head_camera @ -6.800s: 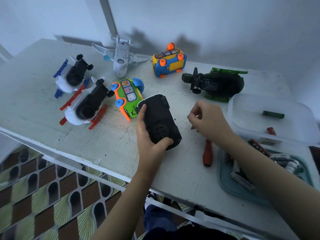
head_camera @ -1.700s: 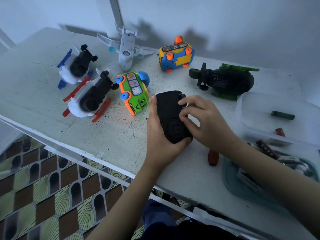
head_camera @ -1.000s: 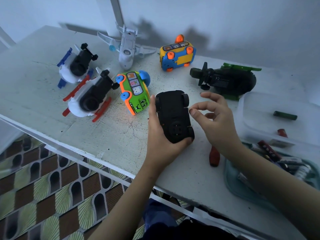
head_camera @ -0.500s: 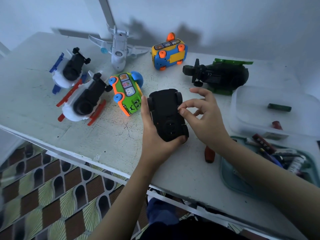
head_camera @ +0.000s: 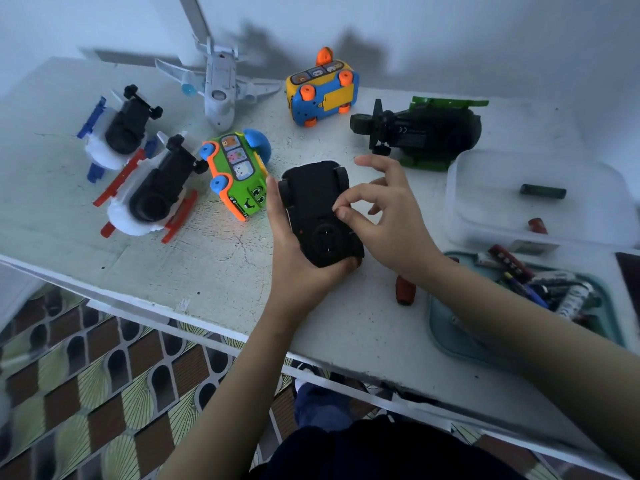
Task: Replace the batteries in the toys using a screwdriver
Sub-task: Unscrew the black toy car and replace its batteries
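A black toy car (head_camera: 311,199) lies wheels-up on the white table (head_camera: 207,265). My left hand (head_camera: 294,268) grips it from the near left, thumb along its side and fingers under its near end. My right hand (head_camera: 391,223) hovers over the car's underside with thumb and forefinger pinched together at its right edge; what they pinch is too small to make out. The other fingers are spread. A red-handled screwdriver (head_camera: 405,292) lies on the table under my right wrist, partly hidden.
A teal tray (head_camera: 446,334) of loose batteries (head_camera: 540,289) sits at the right, with a clear box (head_camera: 485,202) behind it. Further toys stand behind: a green bus (head_camera: 242,181), a yellow-blue bus (head_camera: 322,91), a dark helicopter (head_camera: 426,129), a white plane (head_camera: 218,88) and two white-black crafts (head_camera: 152,195).
My right hand touched the car's underside, drew back with fingers spread, then returned and now pinches at its right edge. My left hand has kept hold of the car.
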`<state>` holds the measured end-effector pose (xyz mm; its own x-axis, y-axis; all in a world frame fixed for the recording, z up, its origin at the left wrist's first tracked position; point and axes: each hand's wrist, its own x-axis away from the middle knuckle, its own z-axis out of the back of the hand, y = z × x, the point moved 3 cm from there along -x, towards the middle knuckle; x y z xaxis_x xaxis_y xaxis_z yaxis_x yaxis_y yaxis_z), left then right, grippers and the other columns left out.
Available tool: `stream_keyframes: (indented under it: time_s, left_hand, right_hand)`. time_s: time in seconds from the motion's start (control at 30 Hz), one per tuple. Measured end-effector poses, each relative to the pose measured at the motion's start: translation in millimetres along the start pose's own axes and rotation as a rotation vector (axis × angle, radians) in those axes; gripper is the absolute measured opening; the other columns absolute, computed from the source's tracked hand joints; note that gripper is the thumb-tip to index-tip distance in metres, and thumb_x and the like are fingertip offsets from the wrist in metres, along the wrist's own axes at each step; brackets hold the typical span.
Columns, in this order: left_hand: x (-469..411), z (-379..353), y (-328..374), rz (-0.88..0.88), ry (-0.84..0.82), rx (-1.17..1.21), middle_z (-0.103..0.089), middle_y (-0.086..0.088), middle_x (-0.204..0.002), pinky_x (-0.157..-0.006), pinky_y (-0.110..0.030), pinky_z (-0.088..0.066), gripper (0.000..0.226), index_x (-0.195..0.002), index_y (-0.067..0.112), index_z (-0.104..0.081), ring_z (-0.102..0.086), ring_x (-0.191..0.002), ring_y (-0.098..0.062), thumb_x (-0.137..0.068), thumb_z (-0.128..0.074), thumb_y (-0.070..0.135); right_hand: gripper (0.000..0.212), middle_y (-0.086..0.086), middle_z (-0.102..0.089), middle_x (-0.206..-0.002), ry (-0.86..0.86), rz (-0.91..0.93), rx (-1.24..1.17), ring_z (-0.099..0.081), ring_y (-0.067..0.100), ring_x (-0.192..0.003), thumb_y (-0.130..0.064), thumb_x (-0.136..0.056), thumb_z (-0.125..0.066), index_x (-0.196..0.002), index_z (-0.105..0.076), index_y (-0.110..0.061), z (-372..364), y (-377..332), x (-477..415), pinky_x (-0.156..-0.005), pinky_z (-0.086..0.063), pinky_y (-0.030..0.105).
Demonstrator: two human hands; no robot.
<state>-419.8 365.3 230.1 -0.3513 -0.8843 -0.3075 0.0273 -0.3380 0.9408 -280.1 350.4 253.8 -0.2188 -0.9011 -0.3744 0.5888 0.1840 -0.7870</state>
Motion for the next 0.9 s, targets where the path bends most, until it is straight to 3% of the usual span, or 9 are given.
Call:
stream_keyframes:
  time_s: [0.07, 0.17, 0.37, 0.57, 0.73, 0.9]
  left_hand:
    - [0.1, 0.2, -0.3, 0.003, 0.011, 0.004, -0.027, 0.002, -0.15, -0.094, -0.017, -0.045, 0.124, -0.151, 0.013, 0.009, -0.05, -0.127, -0.003, -0.065, -0.074, -0.013]
    - [-0.1, 0.2, -0.2, -0.003, 0.019, 0.002, -0.031, 0.009, -0.147, -0.095, -0.019, -0.045, 0.123, -0.152, 0.011, 0.009, -0.052, -0.127, -0.006, -0.066, -0.076, -0.014]
    - [0.3, 0.0, 1.9, -0.002, 0.036, 0.021, -0.03, 0.009, -0.146, -0.095, -0.021, -0.047, 0.124, -0.152, 0.011, 0.01, -0.052, -0.127, -0.007, -0.065, -0.077, -0.009]
    - [0.5, -1.6, 4.0, -0.004, 0.031, 0.041, -0.031, 0.009, -0.145, -0.094, -0.019, -0.046, 0.125, -0.152, 0.009, 0.011, -0.055, -0.125, -0.007, -0.066, -0.077, -0.012]
    - [0.3, -1.1, 1.3, -0.003, 0.036, 0.041, -0.03, -0.002, -0.148, -0.096, -0.022, -0.046, 0.124, -0.152, 0.012, 0.009, -0.052, -0.128, -0.01, -0.066, -0.077, -0.013]
    - [-1.3, -1.8, 2.3, 0.004, 0.038, 0.048, -0.031, 0.002, -0.146, -0.094, -0.022, -0.047, 0.122, -0.151, 0.016, 0.007, -0.054, -0.126, -0.012, -0.065, -0.076, -0.01]
  right_hand:
    - [0.006, 0.003, -0.043, -0.134, -0.009, 0.043, 0.04, -0.051, 0.015, -0.091, -0.014, -0.08, -0.071, -0.081, -0.072, -0.02, -2.0, -1.4, 0.0, -0.084, -0.039, 0.018]
    - [0.005, 0.009, -0.045, -0.135, 0.005, 0.165, 0.127, -0.049, 0.016, -0.089, -0.012, -0.079, -0.068, -0.08, -0.072, -0.016, -1.1, -7.5, -0.7, -0.088, -0.04, 0.024]
    - [0.006, 0.015, -0.048, -0.136, -0.037, 0.431, 0.337, -0.052, 0.022, -0.091, -0.007, -0.083, -0.063, -0.079, -0.068, -0.008, -0.7, -18.0, -1.4, -0.074, -0.044, 0.029]
    - [0.007, 0.017, -0.048, -0.135, -0.029, 0.46, 0.315, -0.053, 0.021, -0.091, -0.005, -0.086, -0.061, -0.081, -0.065, -0.005, -2.5, -16.8, 0.7, -0.073, -0.05, 0.036]
    - [0.008, 0.019, -0.05, -0.133, -0.011, 0.469, 0.321, -0.055, 0.024, -0.088, -0.001, -0.086, -0.06, -0.08, -0.064, -0.003, -4.1, -15.9, 1.3, -0.072, -0.049, 0.04]
    - [0.007, 0.017, -0.051, -0.132, -0.018, 0.458, 0.315, -0.054, 0.024, -0.089, -0.002, -0.087, -0.06, -0.082, -0.064, -0.004, -3.5, -14.6, 0.0, -0.072, -0.05, 0.039]
